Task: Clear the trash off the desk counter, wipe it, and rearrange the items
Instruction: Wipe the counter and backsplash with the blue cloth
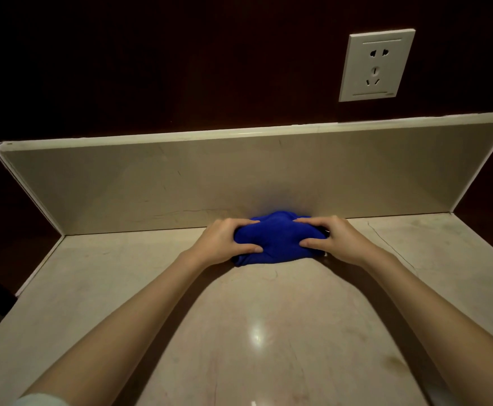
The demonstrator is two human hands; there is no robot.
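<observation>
Cloth: one, blue, bunched on the counter against the backsplash. Two hands, left and right, each grip one end

We press a cloth on the tabletop, right against the backsplash behind it, our left hand on its left end, our right hand on its right; a wall socket sits above, to the right.
</observation>
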